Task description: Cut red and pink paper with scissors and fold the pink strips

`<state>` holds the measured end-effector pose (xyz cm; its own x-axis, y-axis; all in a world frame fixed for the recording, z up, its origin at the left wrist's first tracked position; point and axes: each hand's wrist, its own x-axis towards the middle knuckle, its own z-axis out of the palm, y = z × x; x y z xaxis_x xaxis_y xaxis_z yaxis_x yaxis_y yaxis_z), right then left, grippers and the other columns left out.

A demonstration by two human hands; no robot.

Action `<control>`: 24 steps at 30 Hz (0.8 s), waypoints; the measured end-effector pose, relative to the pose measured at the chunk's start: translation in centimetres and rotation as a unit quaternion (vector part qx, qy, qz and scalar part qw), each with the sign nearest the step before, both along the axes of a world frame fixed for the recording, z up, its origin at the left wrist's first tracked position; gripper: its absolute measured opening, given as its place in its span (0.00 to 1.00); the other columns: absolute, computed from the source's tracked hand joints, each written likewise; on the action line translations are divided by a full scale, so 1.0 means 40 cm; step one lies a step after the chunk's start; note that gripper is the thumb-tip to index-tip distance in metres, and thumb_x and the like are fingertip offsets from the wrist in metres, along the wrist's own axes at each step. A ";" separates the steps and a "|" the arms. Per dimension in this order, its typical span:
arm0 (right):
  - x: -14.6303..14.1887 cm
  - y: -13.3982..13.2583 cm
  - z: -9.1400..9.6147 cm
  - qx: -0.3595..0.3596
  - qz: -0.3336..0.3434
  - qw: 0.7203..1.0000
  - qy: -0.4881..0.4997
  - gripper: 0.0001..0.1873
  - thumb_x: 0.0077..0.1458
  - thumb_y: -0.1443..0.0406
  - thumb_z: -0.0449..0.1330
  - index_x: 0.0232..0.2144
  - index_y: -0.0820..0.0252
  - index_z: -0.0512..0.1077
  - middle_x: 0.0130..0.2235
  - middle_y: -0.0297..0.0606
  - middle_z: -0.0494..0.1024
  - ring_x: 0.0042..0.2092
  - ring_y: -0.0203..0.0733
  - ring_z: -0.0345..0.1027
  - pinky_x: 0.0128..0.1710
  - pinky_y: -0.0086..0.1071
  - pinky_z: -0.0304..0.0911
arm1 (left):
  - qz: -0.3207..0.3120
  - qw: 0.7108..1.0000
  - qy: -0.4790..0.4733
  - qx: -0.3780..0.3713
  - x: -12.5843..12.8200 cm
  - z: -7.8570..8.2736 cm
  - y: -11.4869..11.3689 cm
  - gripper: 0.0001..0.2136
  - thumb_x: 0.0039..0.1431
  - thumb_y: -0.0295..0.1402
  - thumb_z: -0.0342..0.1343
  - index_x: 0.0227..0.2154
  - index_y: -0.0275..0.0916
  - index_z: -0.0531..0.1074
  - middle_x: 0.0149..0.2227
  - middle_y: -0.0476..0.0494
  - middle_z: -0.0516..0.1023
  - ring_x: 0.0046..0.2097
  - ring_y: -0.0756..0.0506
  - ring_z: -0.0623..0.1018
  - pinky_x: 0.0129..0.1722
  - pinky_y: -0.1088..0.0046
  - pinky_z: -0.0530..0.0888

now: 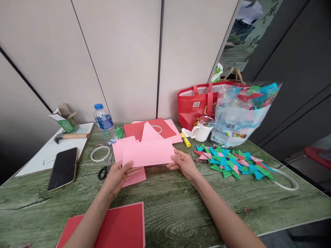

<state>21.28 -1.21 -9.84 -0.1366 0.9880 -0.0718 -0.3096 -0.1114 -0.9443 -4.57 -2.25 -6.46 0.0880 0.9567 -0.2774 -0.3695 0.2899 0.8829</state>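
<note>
Two hands on one pink paper sheet (148, 154), mid-tabletop, lifted over loose pink sheets (126, 144): left hand (119, 174) pinching lower left edge, right hand (184, 163) pinching right edge. Step judged: fold being set. Next calls for aligned edges, firm crease. Scissors (104, 168) left; folded paper triangles (232, 163) toward right edge.

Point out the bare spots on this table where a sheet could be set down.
Bare green table lies between the forearms, from the red paper stack at the near edge across to the right edge. A smaller gap lies between the phone and the scissors. It is crowded behind the pink sheet and around the folded paper pieces.
</note>
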 end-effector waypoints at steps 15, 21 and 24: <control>0.009 -0.021 0.015 0.017 -0.004 0.999 -0.034 0.26 0.44 0.59 0.64 0.46 0.62 0.66 0.28 0.38 0.79 0.29 0.43 0.76 0.26 0.31 0.72 | -0.017 1.000 -0.005 -0.007 -0.009 0.005 -0.009 0.13 0.43 0.29 0.63 0.34 0.31 0.73 0.34 0.36 0.81 0.36 0.38 0.80 0.40 0.61 0.77; 0.008 -0.025 0.017 0.018 -0.007 0.999 -0.045 0.28 0.44 0.57 0.64 0.47 0.61 0.66 0.30 0.39 0.79 0.29 0.44 0.76 0.27 0.33 0.72 | -0.008 1.000 0.005 -0.009 -0.008 0.012 -0.016 0.12 0.44 0.28 0.63 0.33 0.31 0.72 0.31 0.37 0.81 0.35 0.37 0.80 0.38 0.59 0.77; 0.009 -0.025 0.013 0.027 -0.004 0.998 -0.049 0.27 0.45 0.57 0.63 0.47 0.60 0.66 0.31 0.39 0.79 0.30 0.44 0.76 0.27 0.33 0.72 | -0.006 1.000 0.003 -0.008 -0.009 0.009 -0.016 0.11 0.44 0.28 0.63 0.33 0.31 0.72 0.30 0.37 0.81 0.35 0.37 0.80 0.38 0.59 0.77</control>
